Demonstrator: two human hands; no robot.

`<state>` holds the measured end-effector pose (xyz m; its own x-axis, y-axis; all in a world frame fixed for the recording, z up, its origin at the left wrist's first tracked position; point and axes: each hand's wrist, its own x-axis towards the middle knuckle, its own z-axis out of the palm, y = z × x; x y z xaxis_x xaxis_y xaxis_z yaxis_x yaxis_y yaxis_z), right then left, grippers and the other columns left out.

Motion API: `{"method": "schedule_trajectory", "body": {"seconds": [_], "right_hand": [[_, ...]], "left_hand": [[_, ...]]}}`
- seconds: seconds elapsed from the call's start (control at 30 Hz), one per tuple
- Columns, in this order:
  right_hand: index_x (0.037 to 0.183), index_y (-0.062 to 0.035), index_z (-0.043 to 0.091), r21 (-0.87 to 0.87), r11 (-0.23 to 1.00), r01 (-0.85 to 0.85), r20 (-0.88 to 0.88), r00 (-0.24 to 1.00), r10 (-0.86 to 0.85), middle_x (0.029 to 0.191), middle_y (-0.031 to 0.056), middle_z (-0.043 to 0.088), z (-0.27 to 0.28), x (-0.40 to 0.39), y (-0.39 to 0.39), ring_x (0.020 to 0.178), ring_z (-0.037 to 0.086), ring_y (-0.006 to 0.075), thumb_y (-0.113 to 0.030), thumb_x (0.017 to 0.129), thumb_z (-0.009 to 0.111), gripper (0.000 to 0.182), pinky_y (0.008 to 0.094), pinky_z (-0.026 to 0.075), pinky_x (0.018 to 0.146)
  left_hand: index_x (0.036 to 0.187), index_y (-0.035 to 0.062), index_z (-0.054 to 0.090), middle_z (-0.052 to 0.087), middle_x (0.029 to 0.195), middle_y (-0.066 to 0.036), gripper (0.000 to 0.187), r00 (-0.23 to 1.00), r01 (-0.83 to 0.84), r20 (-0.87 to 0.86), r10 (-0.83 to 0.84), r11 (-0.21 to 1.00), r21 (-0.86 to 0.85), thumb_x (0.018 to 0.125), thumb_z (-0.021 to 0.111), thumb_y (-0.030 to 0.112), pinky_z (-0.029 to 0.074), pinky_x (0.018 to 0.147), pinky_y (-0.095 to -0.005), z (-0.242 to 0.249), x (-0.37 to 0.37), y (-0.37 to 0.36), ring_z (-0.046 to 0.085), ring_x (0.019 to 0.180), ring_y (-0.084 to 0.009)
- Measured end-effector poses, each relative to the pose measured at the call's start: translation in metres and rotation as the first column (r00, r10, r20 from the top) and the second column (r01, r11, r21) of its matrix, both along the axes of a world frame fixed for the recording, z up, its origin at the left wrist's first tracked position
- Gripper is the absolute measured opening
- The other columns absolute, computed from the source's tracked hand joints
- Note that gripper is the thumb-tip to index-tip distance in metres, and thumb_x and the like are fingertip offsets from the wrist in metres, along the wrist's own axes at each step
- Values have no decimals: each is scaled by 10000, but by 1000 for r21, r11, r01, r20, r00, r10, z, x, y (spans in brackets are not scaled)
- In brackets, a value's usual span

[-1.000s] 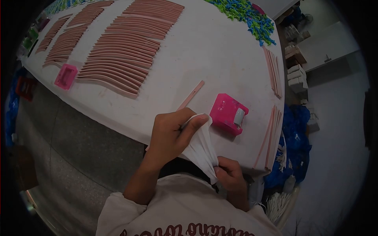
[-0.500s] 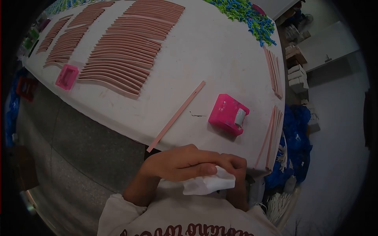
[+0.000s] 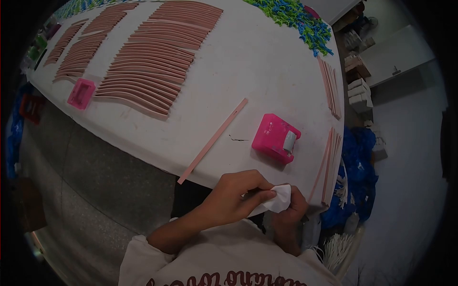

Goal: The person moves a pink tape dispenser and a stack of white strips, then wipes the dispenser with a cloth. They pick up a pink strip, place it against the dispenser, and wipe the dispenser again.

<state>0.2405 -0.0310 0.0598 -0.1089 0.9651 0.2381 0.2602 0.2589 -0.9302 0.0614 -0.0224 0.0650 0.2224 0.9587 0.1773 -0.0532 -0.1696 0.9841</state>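
A crumpled white cloth or tissue (image 3: pixel 281 199) is bunched between my two hands, close to my body at the table's front edge. My left hand (image 3: pixel 241 196) pinches it with the thumb and bent fingers. From the other side, my right hand (image 3: pixel 292 209) is closed around it, its fingers partly hidden. Just beyond my hands, a single pink strip (image 3: pixel 213 140) lies slantwise on the white table (image 3: pixel 234 62), one end at the edge. Right of the strip stands a bright pink block-shaped dispenser (image 3: pixel 272 136) with a grey roll at its front.
Rows of pink strips (image 3: pixel 148 71) cover the left of the table, beside a small pink tray (image 3: pixel 81 94). Blue and green pieces (image 3: pixel 305 28) are heaped at the far right. More strips (image 3: pixel 332 162) line the right edge, next to blue plastic bags (image 3: pixel 358 176) below.
The cloth has been gathered into a tighter bunch and shifted slightly up and right. My left hand has turned, and its fingers now pinch the cloth. The things on the table stay put.
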Motion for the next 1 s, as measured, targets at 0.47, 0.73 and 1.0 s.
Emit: {"method": "schedule_trajectory", "body": {"seconds": [0.47,0.73,1.0], "right_hand": [[936,-16,632,-165,986,32,-309,947,-82,804,11,656,-4,9,1,718,603,63,-97,844,767,182,220,482,638],[987,24,647,-63,983,-172,101,979,178,756,37,615,6,25,8,658,525,74,-195,929,696,232,226,412,587],[952,23,648,-15,1000,-21,-211,977,18,783,36,620,-9,18,2,689,521,71,-131,974,603,162,231,382,586]], "left_hand": [[1009,46,649,648,886,-69,156,998,-48,-37,51,994,97,865,706,25,511,660,-302,-4,12,2,644,762,-179],[973,53,625,602,852,-57,236,982,-75,-166,94,991,114,792,761,-10,501,631,-298,-6,16,-1,618,734,-180],[1059,57,658,614,861,-56,262,998,-50,-13,55,975,217,819,753,9,507,629,-302,-8,22,-4,620,745,-176]]}}
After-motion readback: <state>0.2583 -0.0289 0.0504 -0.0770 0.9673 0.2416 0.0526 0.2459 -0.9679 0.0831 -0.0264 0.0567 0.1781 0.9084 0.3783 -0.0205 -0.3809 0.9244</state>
